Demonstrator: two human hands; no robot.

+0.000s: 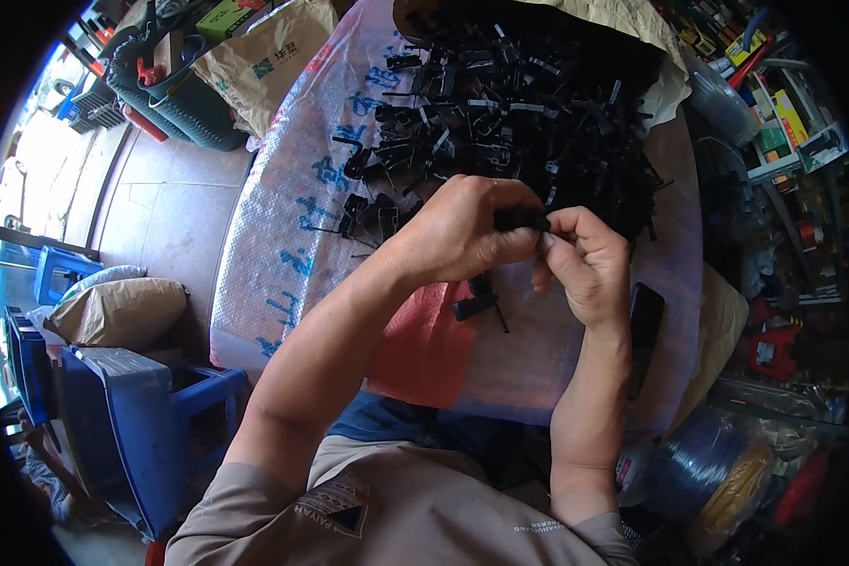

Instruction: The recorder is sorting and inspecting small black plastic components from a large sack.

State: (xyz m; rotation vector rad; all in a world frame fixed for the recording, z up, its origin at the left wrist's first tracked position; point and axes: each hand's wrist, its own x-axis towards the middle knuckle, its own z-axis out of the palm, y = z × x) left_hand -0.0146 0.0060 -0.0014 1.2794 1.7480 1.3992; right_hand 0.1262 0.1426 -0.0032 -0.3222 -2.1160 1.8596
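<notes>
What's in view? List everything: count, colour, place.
Black parts: uncounted, black, heaped top centre
Held part: one, black, between both hands
Lower part: one, black, below the hands
Sheet: one, whitish, under the parts
Dark slab: one, black, beside right wrist
Paper bag: one, tan, upper left
Basket: one, dark green, upper left
Sack: one, tan, left
Plastic furniture: at least two pieces, blue, left
Shelf goods: many, mixed, right
Rolls: several, blue and yellow, lower right
Other person: one, partly seen, lower-left edge
Shirt: one, grey-brown, bottom
Left hand: one, bare, centre
Right hand: one, bare, centre
</notes>
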